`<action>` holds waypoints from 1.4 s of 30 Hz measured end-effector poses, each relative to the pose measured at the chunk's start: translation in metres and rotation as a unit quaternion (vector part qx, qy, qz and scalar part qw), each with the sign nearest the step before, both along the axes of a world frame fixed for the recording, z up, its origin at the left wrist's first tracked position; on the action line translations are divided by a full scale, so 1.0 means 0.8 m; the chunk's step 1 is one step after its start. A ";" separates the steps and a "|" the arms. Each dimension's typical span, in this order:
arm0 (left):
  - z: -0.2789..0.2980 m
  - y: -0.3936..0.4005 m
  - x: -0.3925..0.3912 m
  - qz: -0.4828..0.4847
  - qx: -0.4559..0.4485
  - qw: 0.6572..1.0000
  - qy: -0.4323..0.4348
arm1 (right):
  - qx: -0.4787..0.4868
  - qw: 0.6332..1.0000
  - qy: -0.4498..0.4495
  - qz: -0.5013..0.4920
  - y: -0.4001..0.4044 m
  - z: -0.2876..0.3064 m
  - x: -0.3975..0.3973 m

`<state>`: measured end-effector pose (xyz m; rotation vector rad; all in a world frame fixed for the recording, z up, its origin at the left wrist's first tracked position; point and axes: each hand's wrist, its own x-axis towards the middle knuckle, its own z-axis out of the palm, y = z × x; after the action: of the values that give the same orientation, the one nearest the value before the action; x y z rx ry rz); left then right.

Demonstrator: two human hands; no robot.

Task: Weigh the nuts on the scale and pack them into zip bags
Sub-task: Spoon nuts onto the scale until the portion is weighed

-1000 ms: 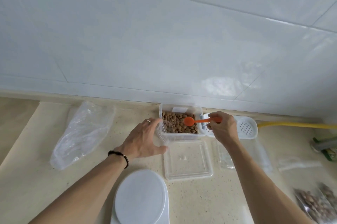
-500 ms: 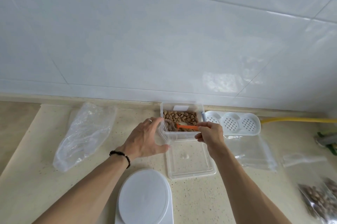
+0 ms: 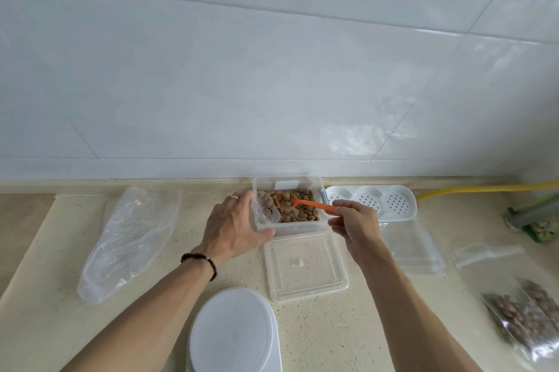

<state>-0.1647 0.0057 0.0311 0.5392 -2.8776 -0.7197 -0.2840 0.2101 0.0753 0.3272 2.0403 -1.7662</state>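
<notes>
Head view: the right hand [image 3: 354,222] pinches the handle end of the orange scoop [image 3: 311,204], whose long axis runs left and slightly away from the fingers, bowl resting in the nuts [image 3: 298,208] inside the clear container [image 3: 302,228]. The left hand [image 3: 234,225] grips an open zip bag [image 3: 262,210], just left of the scoop bowl. The scale [image 3: 233,331] sits nearer the person, unloaded.

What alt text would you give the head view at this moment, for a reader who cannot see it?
A person's right hand dips an orange scoop into a clear tub of nuts, while the left hand holds a small zip bag open at the tub's left edge. On the counter nearer the camera lie the tub's lid and a white scale; filled bags lie far right.
</notes>
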 end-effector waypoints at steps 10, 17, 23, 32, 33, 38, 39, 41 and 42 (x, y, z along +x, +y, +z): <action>0.013 0.007 -0.011 0.003 0.036 0.999 0.025 | 0.143 0.911 0.279 0.269 -0.021 0.057 0.031; 0.006 0.001 -0.003 -0.002 0.091 0.996 0.020 | 0.121 0.933 0.271 0.203 -0.009 0.056 0.013; 0.000 -0.010 0.016 -0.011 0.130 0.991 0.001 | 0.164 0.963 0.192 0.092 -0.018 0.002 -0.012; 0.004 -0.015 0.015 -0.061 0.127 0.989 -0.050 | 0.136 0.976 0.075 0.155 -0.054 -0.040 0.007; 0.004 -0.015 0.015 -0.061 0.128 0.989 -0.051 | 0.128 0.980 0.062 0.138 -0.053 -0.041 0.007; 0.005 -0.013 0.014 -0.058 0.123 0.989 -0.051 | 0.089 0.995 0.019 0.036 -0.041 -0.039 0.007; 0.005 -0.012 0.013 -0.056 0.123 0.990 -0.050 | 0.078 0.997 0.014 0.021 -0.036 -0.037 0.006; 0.005 -0.009 0.011 -0.054 0.123 0.990 -0.049 | 0.057 0.998 0.007 0.000 -0.027 -0.033 0.004; 0.005 -0.008 0.010 -0.054 0.121 0.990 -0.049 | 0.049 0.999 0.006 -0.006 -0.022 -0.030 0.003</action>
<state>-0.1571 -0.0006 0.0348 0.4609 -2.9472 -1.0992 -0.2820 0.1929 0.0510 0.3593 2.1424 -1.6824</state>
